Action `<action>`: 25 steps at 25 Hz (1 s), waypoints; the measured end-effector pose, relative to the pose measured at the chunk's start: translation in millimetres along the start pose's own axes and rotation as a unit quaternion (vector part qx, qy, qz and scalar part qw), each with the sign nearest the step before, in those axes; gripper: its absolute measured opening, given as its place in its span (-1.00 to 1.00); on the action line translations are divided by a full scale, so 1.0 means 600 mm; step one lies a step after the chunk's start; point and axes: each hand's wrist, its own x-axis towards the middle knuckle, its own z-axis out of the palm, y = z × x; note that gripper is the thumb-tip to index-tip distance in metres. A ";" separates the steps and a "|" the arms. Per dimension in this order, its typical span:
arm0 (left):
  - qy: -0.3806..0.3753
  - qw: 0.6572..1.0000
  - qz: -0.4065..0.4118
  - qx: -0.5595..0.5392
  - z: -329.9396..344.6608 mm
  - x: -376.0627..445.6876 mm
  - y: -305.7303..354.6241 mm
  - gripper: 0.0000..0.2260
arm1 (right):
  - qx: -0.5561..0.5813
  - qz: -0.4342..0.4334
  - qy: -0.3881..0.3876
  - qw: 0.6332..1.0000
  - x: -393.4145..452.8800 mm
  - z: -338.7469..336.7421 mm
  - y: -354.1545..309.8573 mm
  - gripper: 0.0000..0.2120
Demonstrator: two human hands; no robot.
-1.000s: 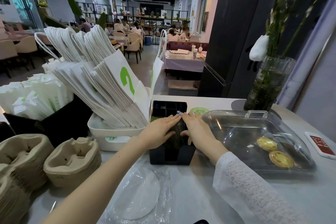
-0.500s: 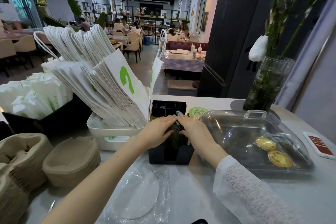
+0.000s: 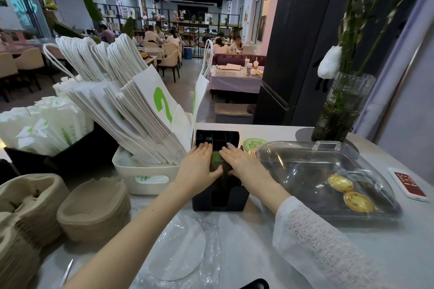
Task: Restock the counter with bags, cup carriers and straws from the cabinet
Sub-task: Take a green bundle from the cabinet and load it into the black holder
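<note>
Head view: left hand (image 3: 199, 166) and right hand (image 3: 244, 165) flat, fingers straight, gripping nothing, pressing straws (image 3: 217, 159) into black organizer (image 3: 218, 197); bags (image 3: 141, 110) left of organizer, cup carriers (image 3: 94, 206) farther left, apparently stocked; straws nearly finished

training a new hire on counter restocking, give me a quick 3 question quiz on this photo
1. True or false: both hands lie flat, fingers straight, on the straws in the black organizer.
2. What sits under the clear lid? A) two egg tarts B) a sandwich C) cups
3. Fill in: the white paper bags stand in a white ____.

Key
1. True: the left hand and right hand press down side by side, fingers extended.
2. A: two egg tarts lie at the tray's right end.
3. Bin, just left of the organizer.
</note>
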 end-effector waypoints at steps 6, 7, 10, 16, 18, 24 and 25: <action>-0.044 0.999 0.009 0.029 -0.011 0.002 0.001 -0.39 | -0.001 -0.009 -0.017 1.000 0.001 -0.006 -0.004 -0.35; -0.049 0.998 0.012 0.034 -0.013 0.002 0.001 -0.39 | -0.001 -0.007 -0.019 1.000 0.000 -0.006 -0.005 -0.35; -0.064 0.997 0.012 0.047 -0.018 0.002 0.004 -0.38 | 0.006 -0.002 -0.012 1.000 -0.001 -0.007 -0.005 -0.35; -0.021 0.995 -0.035 0.087 -0.030 -0.018 0.011 -0.33 | 0.067 0.102 0.071 0.990 -0.032 -0.009 0.008 -0.28; -0.039 0.996 -0.046 0.065 -0.034 -0.027 0.004 -0.38 | 0.081 0.133 0.076 0.985 -0.043 -0.007 0.010 -0.30; -0.036 0.996 -0.053 0.064 -0.035 -0.034 0.012 -0.44 | 0.073 0.160 0.054 0.983 -0.044 -0.010 0.002 -0.50; -0.034 0.996 -0.056 0.061 -0.034 -0.034 0.014 -0.44 | 0.072 0.160 0.048 0.983 -0.044 -0.010 0.000 -0.51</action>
